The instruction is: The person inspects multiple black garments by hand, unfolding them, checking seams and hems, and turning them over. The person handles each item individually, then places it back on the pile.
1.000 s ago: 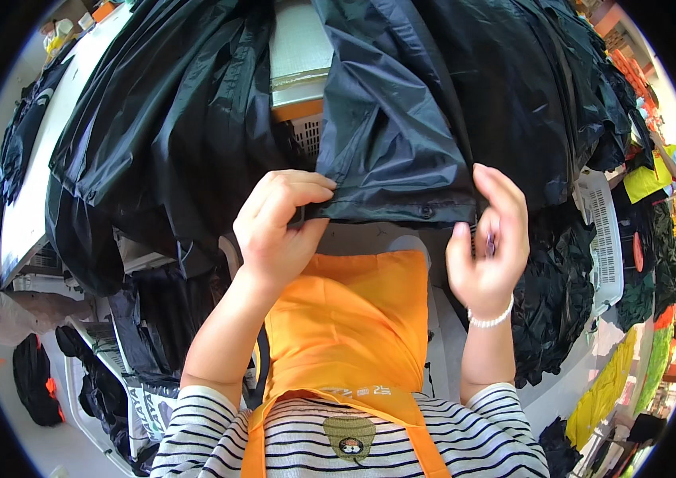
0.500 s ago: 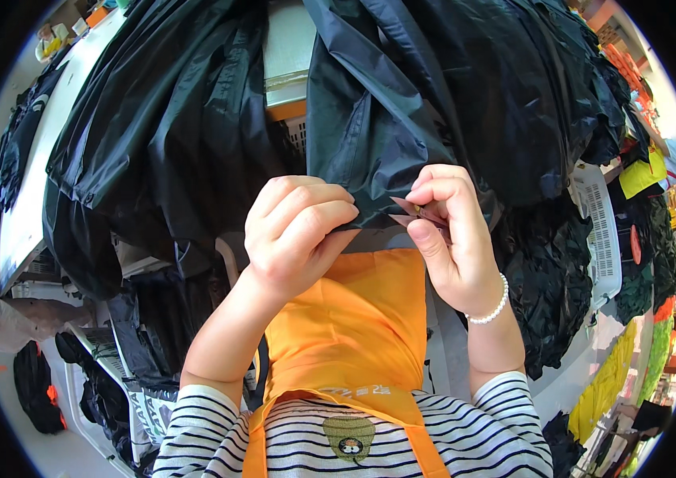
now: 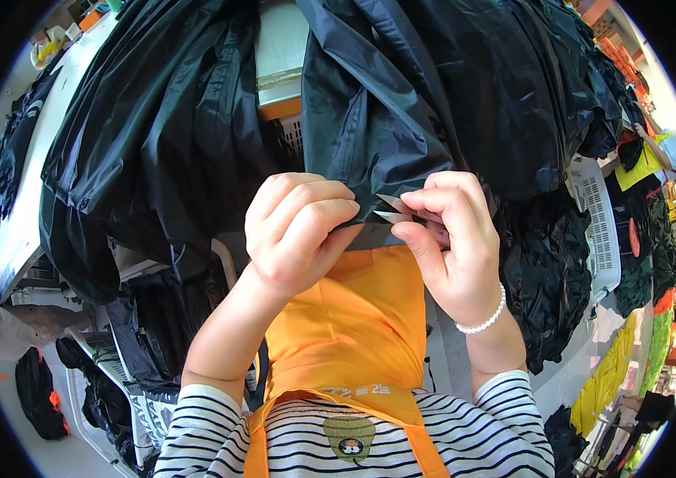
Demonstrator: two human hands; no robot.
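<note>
Just above the apron [image 3: 346, 299], the left hand [image 3: 299, 233] is closed, with curled fingers and thumb pinching the lower edge of the dark cloth [image 3: 405, 147]. The right hand [image 3: 451, 239] grips a pair of snips [image 3: 393, 217] between thumb and fingers, its palm turned inward. The snips' two blades stand apart and point left, toward the left hand, near the cloth's lower edge; whether they touch it, I cannot tell. A white bracelet [image 3: 483, 325] circles the right wrist.

The cloth hangs down toward the person, to the right of a bare strip of the white surface [image 3: 280, 56]. More dark garments [image 3: 154, 131] drape to the left of that strip. Farther right, a white basket [image 3: 601, 231] stands beside a dark heap [image 3: 545, 279], and yellow fabric [image 3: 605, 382] lies at lower right.
</note>
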